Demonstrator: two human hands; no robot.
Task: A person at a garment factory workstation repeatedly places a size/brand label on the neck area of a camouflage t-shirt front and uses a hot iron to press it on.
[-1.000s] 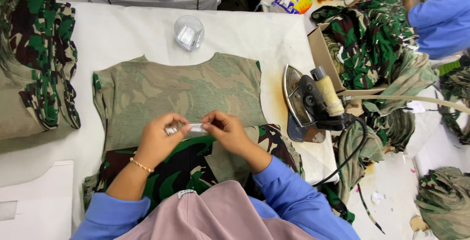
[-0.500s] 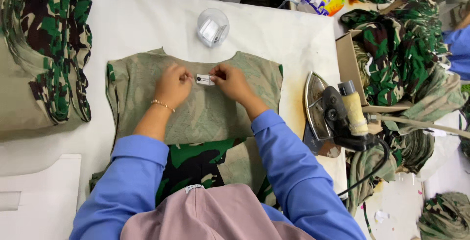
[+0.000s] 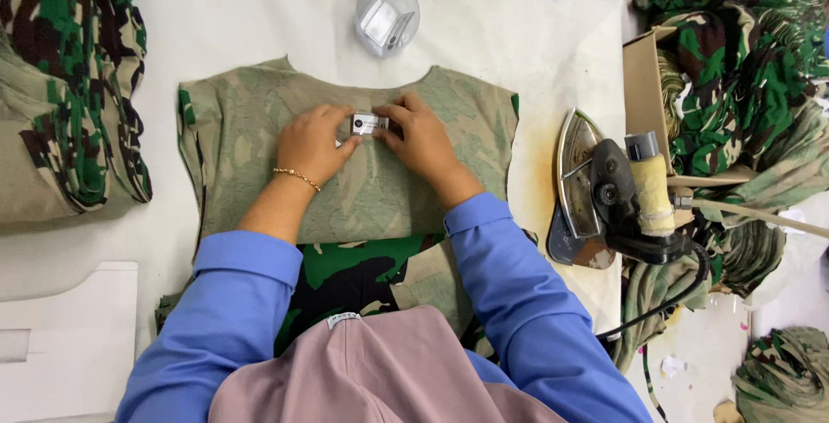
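Both hands (left hand [image 3: 313,141], right hand [image 3: 423,140]) press label [image 3: 369,123] flat onto shirt [image 3: 363,190].

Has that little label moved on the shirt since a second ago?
Yes. The small label was held low over the shirt's middle; now both hands press it just below the neckline, nearer the clear plastic tub.

We see a white padded table [image 3: 216,26] carrying an inside-out camouflage shirt [image 3: 259,129] at its middle, a clear round container [image 3: 386,15] at the far edge, folded camouflage garments [image 3: 69,86] left, an iron [image 3: 604,190] right.
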